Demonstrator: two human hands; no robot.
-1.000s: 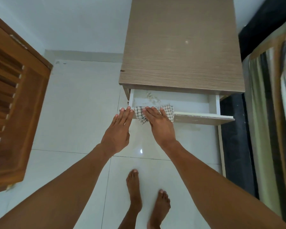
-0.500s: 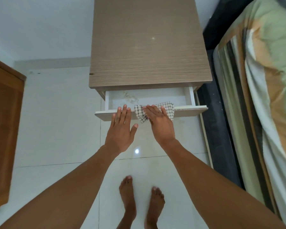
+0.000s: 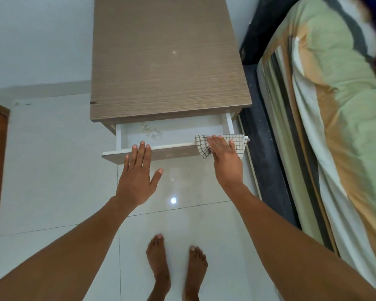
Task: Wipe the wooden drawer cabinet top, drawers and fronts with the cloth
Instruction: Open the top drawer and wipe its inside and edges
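Checked cloth (image 3: 221,144) under flat right hand (image 3: 225,161) on drawer (image 3: 172,152)

I record bright, even, diffuse light with only soft shadows. 1 hard glare spot sits on the floor tiles (image 3: 173,200), nearer me than the fingers of the left hand (image 3: 137,181). 1 fainter spot lies on the cabinet top (image 3: 169,68) beyond them. Right of the right hand (image 3: 226,166) fingers, the bedding (image 3: 334,109) smears at the frame corner. Straight edges bow outward.
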